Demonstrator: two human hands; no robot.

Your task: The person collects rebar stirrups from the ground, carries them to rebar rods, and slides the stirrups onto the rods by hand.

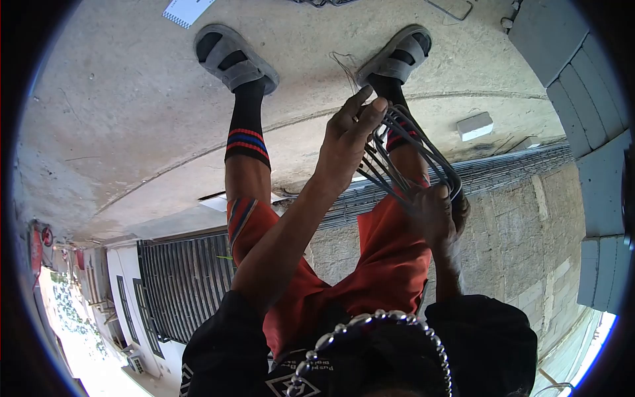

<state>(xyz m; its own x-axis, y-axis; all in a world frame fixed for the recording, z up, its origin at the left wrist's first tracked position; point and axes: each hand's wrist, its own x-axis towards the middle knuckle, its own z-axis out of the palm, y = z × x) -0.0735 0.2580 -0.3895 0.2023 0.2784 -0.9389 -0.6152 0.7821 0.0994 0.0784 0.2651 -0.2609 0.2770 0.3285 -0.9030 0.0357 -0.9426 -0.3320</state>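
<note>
Rods (433, 157) are clamped in the right hand (442, 215), seemingly kept bunched; the left hand's (344, 142) grip cannot be told.

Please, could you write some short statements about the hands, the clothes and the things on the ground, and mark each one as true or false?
1. The left hand and the right hand are both at the bundle of bent metal rods. True.
2. Both hands are gloved. False: both are bare.
3. The left sandal and the right sandal are grey. True.
4. The shorts are blue. False: the shorts are red.
5. The pale block is nearer to the left sandal than to the right sandal. False: the pale block is nearer to the right sandal.
</note>
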